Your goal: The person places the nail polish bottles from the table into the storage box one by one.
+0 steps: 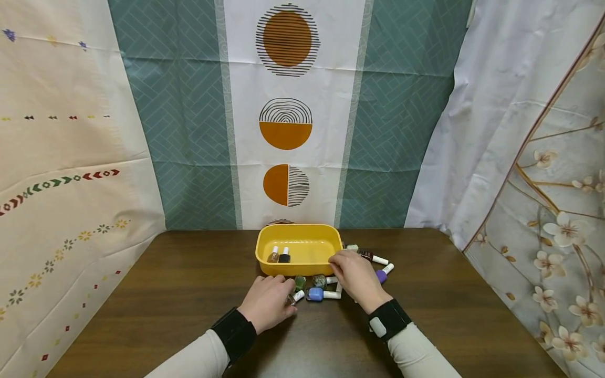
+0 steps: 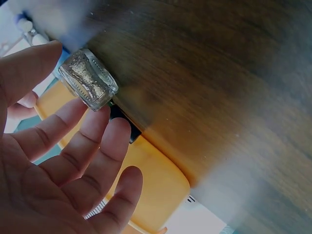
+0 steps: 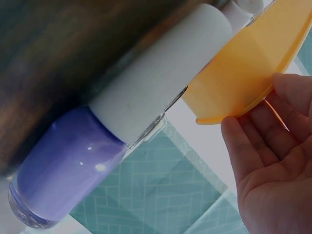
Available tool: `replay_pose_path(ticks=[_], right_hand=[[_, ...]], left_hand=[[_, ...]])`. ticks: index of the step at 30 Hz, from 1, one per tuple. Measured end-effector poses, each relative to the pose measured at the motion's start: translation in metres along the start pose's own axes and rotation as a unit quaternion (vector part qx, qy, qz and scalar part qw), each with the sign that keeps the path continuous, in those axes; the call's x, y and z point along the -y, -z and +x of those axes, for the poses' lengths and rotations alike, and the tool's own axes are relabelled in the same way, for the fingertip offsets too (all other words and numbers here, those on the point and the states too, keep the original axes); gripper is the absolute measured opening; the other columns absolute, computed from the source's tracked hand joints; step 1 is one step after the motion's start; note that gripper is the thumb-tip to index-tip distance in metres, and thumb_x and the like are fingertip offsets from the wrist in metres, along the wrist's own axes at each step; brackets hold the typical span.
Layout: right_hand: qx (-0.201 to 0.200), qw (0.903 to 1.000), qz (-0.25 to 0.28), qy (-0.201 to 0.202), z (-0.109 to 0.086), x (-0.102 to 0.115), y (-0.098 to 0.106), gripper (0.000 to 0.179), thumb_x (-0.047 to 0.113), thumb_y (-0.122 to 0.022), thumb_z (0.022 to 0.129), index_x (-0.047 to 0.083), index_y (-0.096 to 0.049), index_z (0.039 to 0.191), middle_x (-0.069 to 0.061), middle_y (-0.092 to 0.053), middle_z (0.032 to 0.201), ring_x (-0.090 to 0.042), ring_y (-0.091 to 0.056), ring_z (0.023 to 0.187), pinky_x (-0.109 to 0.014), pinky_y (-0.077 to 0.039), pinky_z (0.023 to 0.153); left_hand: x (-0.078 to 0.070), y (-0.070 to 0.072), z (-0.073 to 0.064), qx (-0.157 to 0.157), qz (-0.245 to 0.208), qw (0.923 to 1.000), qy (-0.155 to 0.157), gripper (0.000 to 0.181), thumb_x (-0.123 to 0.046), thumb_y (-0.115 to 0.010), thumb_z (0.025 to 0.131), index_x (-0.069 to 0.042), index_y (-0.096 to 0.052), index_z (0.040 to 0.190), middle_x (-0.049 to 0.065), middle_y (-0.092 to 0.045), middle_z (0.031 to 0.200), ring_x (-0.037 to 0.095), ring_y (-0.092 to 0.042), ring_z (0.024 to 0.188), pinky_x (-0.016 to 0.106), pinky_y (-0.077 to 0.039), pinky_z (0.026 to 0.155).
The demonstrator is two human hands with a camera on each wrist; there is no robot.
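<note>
Brown wood-grain table [image 1: 142, 304] under yellow tray [image 1: 309, 252], teal-and-white cloth [image 1: 288, 86] behind.

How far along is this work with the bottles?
Seemingly early, if the yellow tray is collecting them. Done: an amber bottle and a black bottle stand inside. In hand: the left hand is at a glittery bottle; the right hand is on the tray's rim. Remaining: the blue bottle, green bottle and purple bottle, among others, are outside.
</note>
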State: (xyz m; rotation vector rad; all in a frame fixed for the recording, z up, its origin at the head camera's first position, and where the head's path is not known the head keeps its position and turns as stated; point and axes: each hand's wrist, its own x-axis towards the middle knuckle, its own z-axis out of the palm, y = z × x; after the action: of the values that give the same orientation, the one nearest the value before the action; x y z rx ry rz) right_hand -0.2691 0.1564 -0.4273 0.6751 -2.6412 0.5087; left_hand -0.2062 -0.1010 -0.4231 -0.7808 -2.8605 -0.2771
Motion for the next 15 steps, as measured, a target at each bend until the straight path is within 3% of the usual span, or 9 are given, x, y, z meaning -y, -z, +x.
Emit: replay_pose_path(ticks=[6, 15], right_hand=[[0.001, 1.0, -0.002, -0.001, 0.0002, 0.0001, 0.0003, 0.015, 0.017, -0.084, 0.1, 0.01, -0.082, 0.113, -0.003, -0.078, 0.109, -0.023, -0.071, 0.103, -0.046, -0.061, 0.101], [-0.011, 0.9998, -0.012, 0.015, 0.0002, -0.0007, -0.0017, 0.012, 0.015, -0.085, 0.099, 0.009, -0.082, 0.11, -0.003, -0.077, 0.106, -0.024, -0.071, 0.102, -0.046, -0.062, 0.098]], left_hand=[[-0.001, -0.0008, 0.0011, 0.008, 0.012, 0.9999, 0.004, 0.037, -0.038, -0.097, 0.087, -0.014, -0.073, 0.103, -0.005, -0.059, 0.084, 0.018, -0.059, 0.081, 0.046, -0.05, 0.08], [-0.0012, -0.0035, 0.0016, -0.011, 0.026, 0.9996, -0.001, 0.033, -0.033, -0.098, 0.084, -0.017, -0.071, 0.095, -0.006, -0.058, 0.08, 0.017, -0.059, 0.078, 0.044, -0.05, 0.077]])
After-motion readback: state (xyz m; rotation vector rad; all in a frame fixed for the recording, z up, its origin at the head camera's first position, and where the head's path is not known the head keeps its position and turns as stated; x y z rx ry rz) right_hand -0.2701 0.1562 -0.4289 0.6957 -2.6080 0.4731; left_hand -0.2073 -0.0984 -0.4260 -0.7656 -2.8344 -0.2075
